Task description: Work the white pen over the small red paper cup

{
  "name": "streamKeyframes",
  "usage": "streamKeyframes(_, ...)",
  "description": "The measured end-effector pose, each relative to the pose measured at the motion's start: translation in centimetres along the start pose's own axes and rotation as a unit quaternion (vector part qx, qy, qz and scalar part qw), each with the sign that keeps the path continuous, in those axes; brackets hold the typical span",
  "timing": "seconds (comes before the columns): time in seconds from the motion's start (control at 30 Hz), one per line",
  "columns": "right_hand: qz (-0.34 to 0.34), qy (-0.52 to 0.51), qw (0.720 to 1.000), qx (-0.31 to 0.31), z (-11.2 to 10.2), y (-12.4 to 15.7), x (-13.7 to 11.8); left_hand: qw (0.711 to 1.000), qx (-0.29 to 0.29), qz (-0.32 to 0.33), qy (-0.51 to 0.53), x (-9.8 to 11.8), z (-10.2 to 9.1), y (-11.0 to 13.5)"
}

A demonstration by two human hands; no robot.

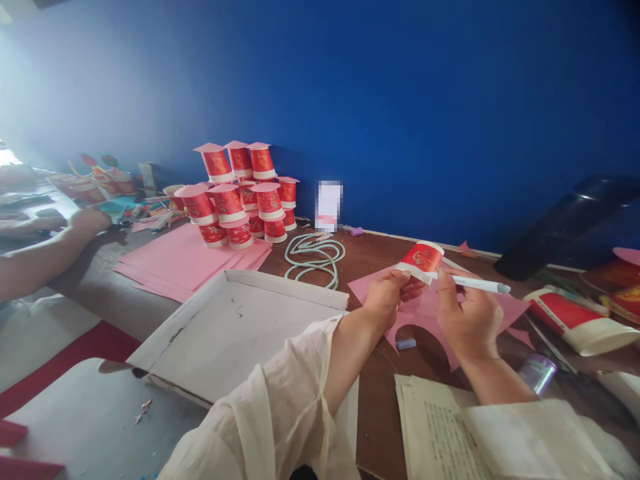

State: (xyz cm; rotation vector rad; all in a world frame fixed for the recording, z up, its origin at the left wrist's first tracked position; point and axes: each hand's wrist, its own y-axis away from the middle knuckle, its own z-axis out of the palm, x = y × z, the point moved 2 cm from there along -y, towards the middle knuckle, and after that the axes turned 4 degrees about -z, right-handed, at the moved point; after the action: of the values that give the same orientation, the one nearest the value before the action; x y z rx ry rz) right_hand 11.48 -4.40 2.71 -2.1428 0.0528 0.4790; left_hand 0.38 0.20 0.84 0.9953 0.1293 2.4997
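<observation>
The red-and-white tapered paper cup with a gold printed design [421, 256] is held tilted above the table, directly beyond the left hand [387, 297] and to the left of the right hand [470, 310]. The left hand is closed, its thumb and fingers gripping the cup at the white band on its near end. The right hand is partly curled, its thumb and fingers pinching a slim white cylindrical pen [480, 283]. The pen's left end lies at the cup's lower edge; whether the two touch cannot be determined. Beneath both hands lies a pink paper sheet with a curved cut-out [417, 317], and a small lavender plastic cap [406, 344] is located at that cut-out. A cream-coloured booklet with printed text [443, 420] is positioned nearer the body, below the right hand. A second red-and-white paper cup [575, 320] lies on its side to the right of the right hand. To the left of the left hand are a shallow white cardboard tray [200, 347], a coiled pale-green cable [320, 259] and tiered red paper cups with pink paper tops [233, 202].
</observation>
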Motion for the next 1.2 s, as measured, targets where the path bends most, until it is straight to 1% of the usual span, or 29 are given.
streamKeyframes(0.23, -0.016, -0.012, 1.0, 0.001, -0.05, 0.01, -0.42, 1.0, -0.01, -0.01, -0.023, -0.23, 0.05, -0.05)
streamKeyframes(0.4, 0.004, -0.012, 1.0, -0.006, -0.09, -0.03, -0.45, 1.0, 0.01, -0.008, 0.005, 0.12, 0.07, 0.06)
streamKeyframes(0.53, 0.013, -0.019, 1.0, -0.012, -0.19, -0.06, -0.56, 1.0, 0.007, -0.016, -0.005, 0.22, 0.19, 0.2)
streamKeyframes(0.63, 0.012, -0.027, 0.999, -0.013, -0.23, -0.04, -0.62, 1.0, 0.002, -0.018, -0.011, 0.06, 0.17, 0.1)
streamKeyframes(0.8, 0.015, -0.024, 1.0, -0.008, -0.29, -0.02, -0.61, 1.0, 0.015, -0.007, 0.013, -0.05, -0.07, -0.19)
streamKeyframes(1.0, 0.019, -0.026, 0.999, -0.017, -0.23, -0.05, -0.58, 1.0, 0.008, -0.014, -0.012, 0.09, 0.17, 0.11)
streamKeyframes(1.2, 0.013, -0.022, 1.0, -0.012, -0.06, 0.05, -0.31, 1.0, 0.017, -0.003, -0.004, 0.25, 0.18, 0.2)
